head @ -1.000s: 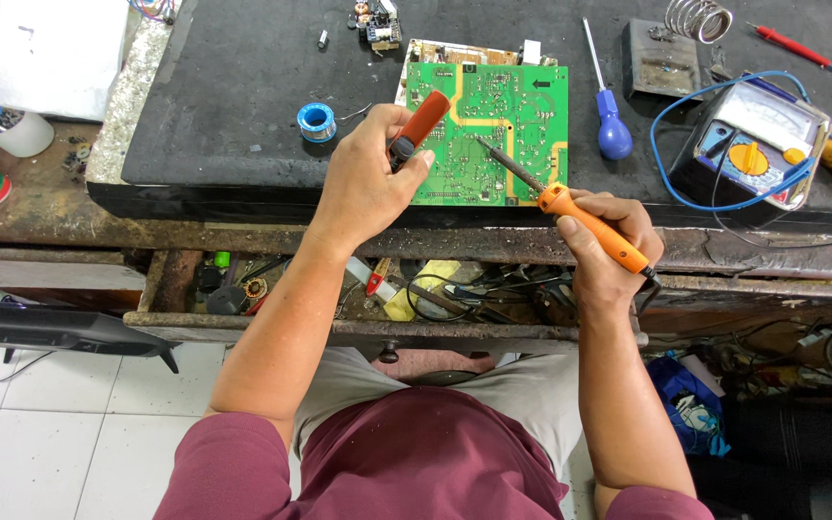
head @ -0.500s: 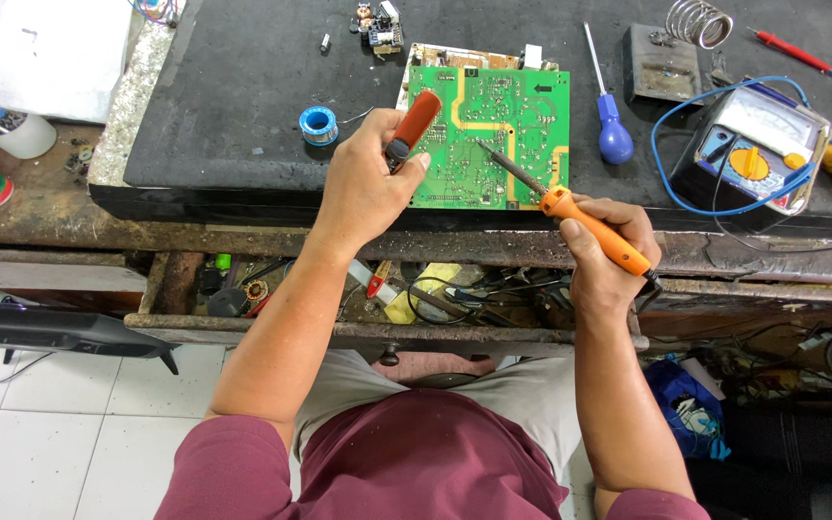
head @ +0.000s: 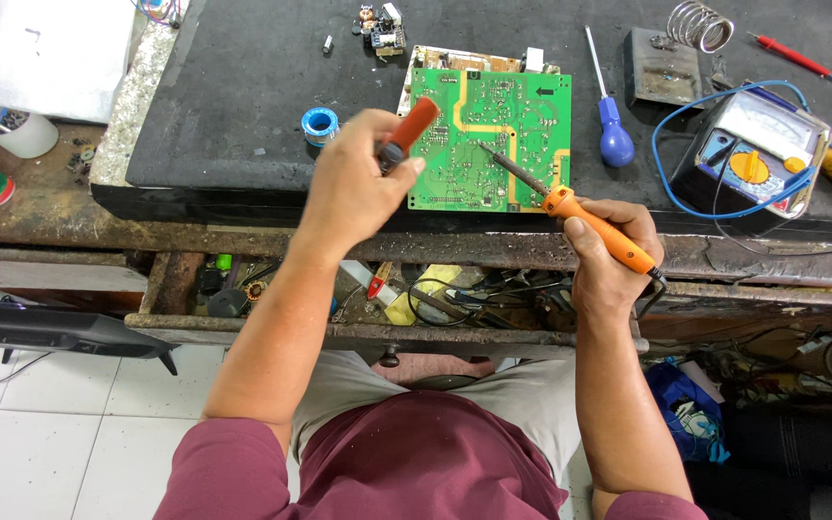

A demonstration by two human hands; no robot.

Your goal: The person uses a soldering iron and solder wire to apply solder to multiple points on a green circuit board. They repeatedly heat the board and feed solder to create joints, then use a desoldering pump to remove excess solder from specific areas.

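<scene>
A green circuit board [head: 498,125] lies solder side up on the black mat [head: 243,87]. My right hand [head: 609,260] grips an orange-handled soldering iron [head: 589,220], its dark tip resting on the board near the middle. My left hand [head: 353,183] holds a tool with a red and black handle [head: 404,133] at the board's left edge; its working end is hidden by my fingers.
A blue solder spool [head: 320,125], a blue-handled screwdriver [head: 611,116], an analog multimeter [head: 758,159] with blue leads and a coiled iron stand [head: 700,27] sit on the mat. An open drawer [head: 387,294] of wires and parts is below the bench edge.
My left hand has raised the red-handled tool slightly towards the board's left edge. The soldering iron stays on the board.
</scene>
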